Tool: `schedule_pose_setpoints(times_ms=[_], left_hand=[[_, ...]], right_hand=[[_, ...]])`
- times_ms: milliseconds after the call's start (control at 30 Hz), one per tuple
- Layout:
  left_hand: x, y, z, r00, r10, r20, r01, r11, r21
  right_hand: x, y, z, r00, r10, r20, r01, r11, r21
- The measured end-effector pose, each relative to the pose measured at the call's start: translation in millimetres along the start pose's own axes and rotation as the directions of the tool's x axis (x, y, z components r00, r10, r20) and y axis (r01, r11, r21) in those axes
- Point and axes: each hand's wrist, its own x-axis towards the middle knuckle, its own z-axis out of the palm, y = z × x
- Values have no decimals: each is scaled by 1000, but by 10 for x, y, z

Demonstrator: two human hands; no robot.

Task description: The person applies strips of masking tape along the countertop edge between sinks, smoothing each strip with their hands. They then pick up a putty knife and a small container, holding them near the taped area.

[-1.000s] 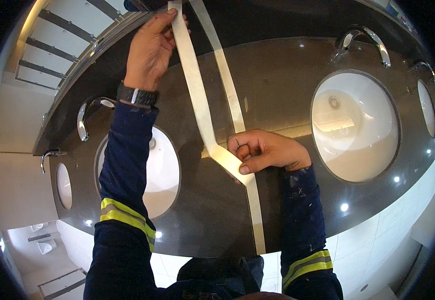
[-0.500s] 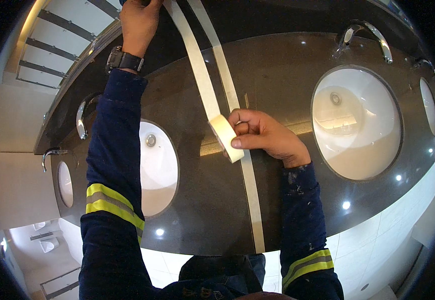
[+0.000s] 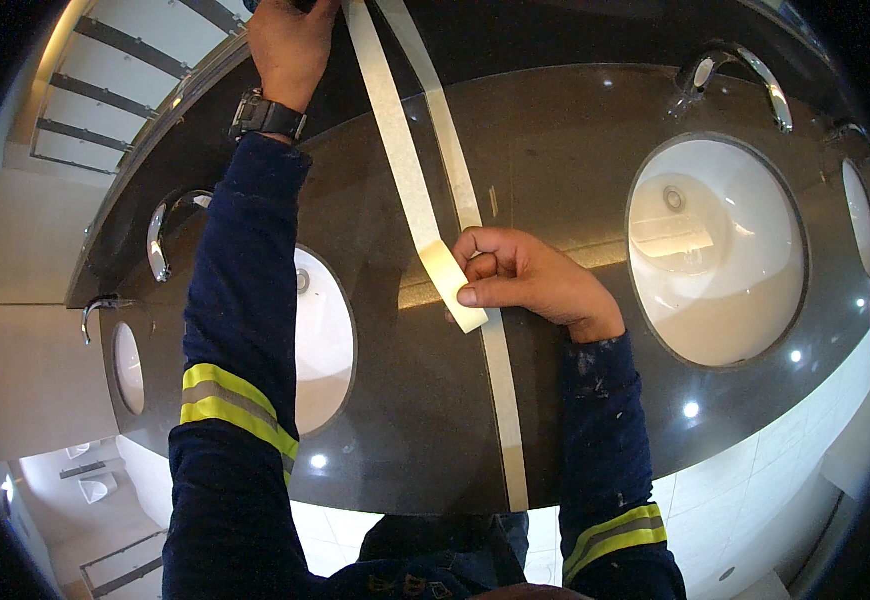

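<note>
Tape (image 3: pixel 392 130), top end beyond view

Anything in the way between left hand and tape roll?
Nothing visible: the strip runs from the tape roll in the right hand up toward the left hand, and no object crosses it.

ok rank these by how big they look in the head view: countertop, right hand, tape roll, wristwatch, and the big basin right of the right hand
Largest to smallest:
1. countertop
2. big basin
3. right hand
4. tape roll and wristwatch: too alike to rank, the roll being partly covered
</note>
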Motion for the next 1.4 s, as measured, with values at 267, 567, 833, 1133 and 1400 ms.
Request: schedule_pose_setpoints(times_ms=[267,567,833,1133,1400], left_hand=[[-9,-49,-2,998,59,-34,-47,956,291],[15,-70,36,997,61,-42,-42,933,359],[11,-90,101,985,140,-96,-87,903,421],[6,-124,83,986,139,-97,-91,916,392],[21,-2,118,984,132,-117,-88,942,324]], right_hand=[[15,17,24,1000,-4,4,4,1000,-8],[0,-6,32,1000,-12,-18,12,1000,5],[15,-17,49,998,-34,-59,35,999,14],[75,-7,151,1000,6,-1,-6,1000,12],[63,6,108,1000,-19,-14,20,999,29]])
